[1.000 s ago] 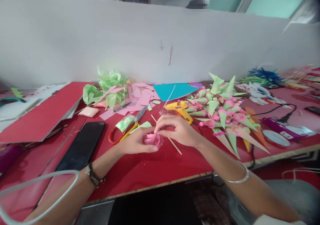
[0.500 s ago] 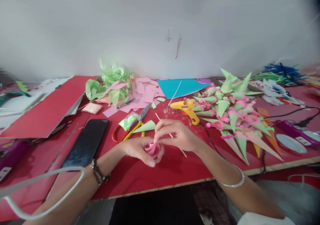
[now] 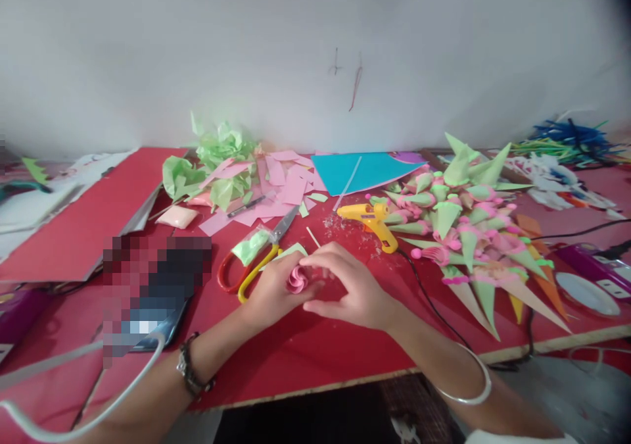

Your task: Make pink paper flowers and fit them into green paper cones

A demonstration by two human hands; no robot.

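A small pink paper flower (image 3: 297, 280), its petals coiled in a spiral, sits in my left hand (image 3: 271, 291), which is closed around it. My right hand (image 3: 355, 289) curves in from the right with thumb and index finger apart. Its index fingertip lies close to the flower's upper edge, and whether it touches cannot be made out. Just behind my left hand lies a pale green paper piece (image 3: 294, 250), partly hidden. A thin stick (image 3: 312, 236) pokes out behind my right hand. Scissors (image 3: 254, 279) with red and yellow handles lie beside my left hand.
A yellow glue gun (image 3: 369, 219) with a black cord lies ahead, beside a heap of green and pink paper cones (image 3: 458, 227). Pink paper scraps (image 3: 283, 177), a blue sheet (image 3: 345, 171) and crumpled green tissue (image 3: 221, 148) lie farther back. A phone (image 3: 167, 293) rests at left.
The flower has turned so its spiral faces me, and now looks tighter. My right thumb and index finger have spread from their pinch at the petals. Both hands sit closer together.
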